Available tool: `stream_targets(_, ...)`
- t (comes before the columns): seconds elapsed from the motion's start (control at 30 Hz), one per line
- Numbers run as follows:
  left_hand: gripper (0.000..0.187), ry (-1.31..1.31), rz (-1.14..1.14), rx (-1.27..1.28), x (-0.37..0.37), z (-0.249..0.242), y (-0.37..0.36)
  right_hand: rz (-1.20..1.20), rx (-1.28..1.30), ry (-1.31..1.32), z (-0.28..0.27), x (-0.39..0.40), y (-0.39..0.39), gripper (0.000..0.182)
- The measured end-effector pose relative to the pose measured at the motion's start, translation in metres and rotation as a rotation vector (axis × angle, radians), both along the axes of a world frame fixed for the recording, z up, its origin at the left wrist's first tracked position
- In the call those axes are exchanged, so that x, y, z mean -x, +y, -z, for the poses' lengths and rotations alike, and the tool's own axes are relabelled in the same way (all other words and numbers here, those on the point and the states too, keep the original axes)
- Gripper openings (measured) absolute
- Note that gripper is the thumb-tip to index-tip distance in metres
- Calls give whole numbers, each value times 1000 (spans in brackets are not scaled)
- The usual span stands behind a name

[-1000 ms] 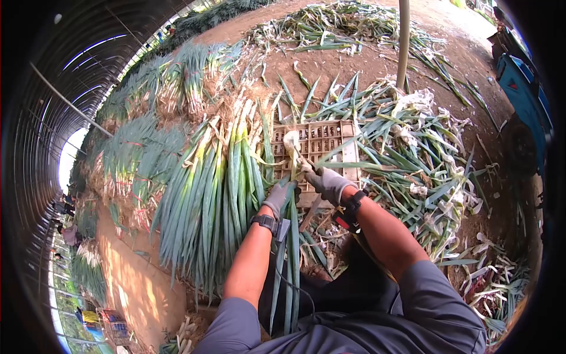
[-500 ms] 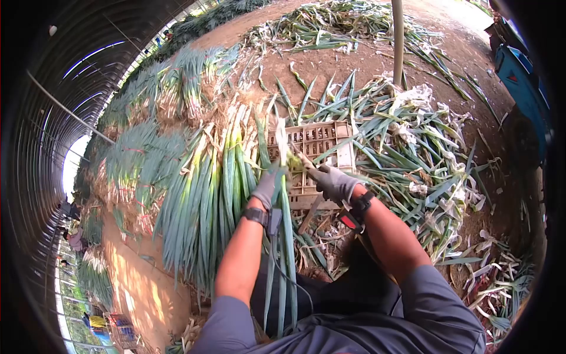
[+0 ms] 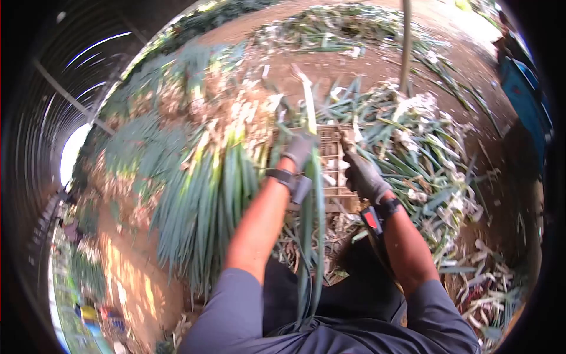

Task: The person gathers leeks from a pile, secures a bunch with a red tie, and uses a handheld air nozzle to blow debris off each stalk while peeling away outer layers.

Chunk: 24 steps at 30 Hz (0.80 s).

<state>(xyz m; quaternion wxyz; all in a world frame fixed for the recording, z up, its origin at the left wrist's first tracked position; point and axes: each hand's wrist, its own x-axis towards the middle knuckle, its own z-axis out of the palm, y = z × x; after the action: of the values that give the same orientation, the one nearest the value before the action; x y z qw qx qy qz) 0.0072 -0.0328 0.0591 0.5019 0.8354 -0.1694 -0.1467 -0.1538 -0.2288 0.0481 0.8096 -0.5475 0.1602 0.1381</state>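
My left hand, in a grey glove, is closed around a long green onion. Its white shank points up and away from me, and its green leaves hang down toward my lap. To the right, my gloved right hand has its fingers curled; what they hold is blurred and I cannot make it out. Beneath both hands is a slatted plastic crate, partly covered by the hands and the onion. A thick row of green onions lies beside my left forearm, roots away from me.
Loose leaves and peelings are heaped on the right. A pole stands beyond them, and a blue machine is at the far right. More bundles of onions lie to the left, and another leaf pile lies farther off.
My left hand has moved up and right with the green onion. My right hand has shifted right, away from the onion, so the hands are farther apart. The view has swung slightly and blurred.
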Motion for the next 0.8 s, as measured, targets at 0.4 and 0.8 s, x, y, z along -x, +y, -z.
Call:
stream_targets(0.4, 37, -535, -586, -982, 94, -81, 269, -127, -387, -22, -37, 10, 57, 43)
stream_targets(0.8, 54, -471, -490, -1203, 42, -37, 290, -138, -443, 61, -18, 20, 92, 42)
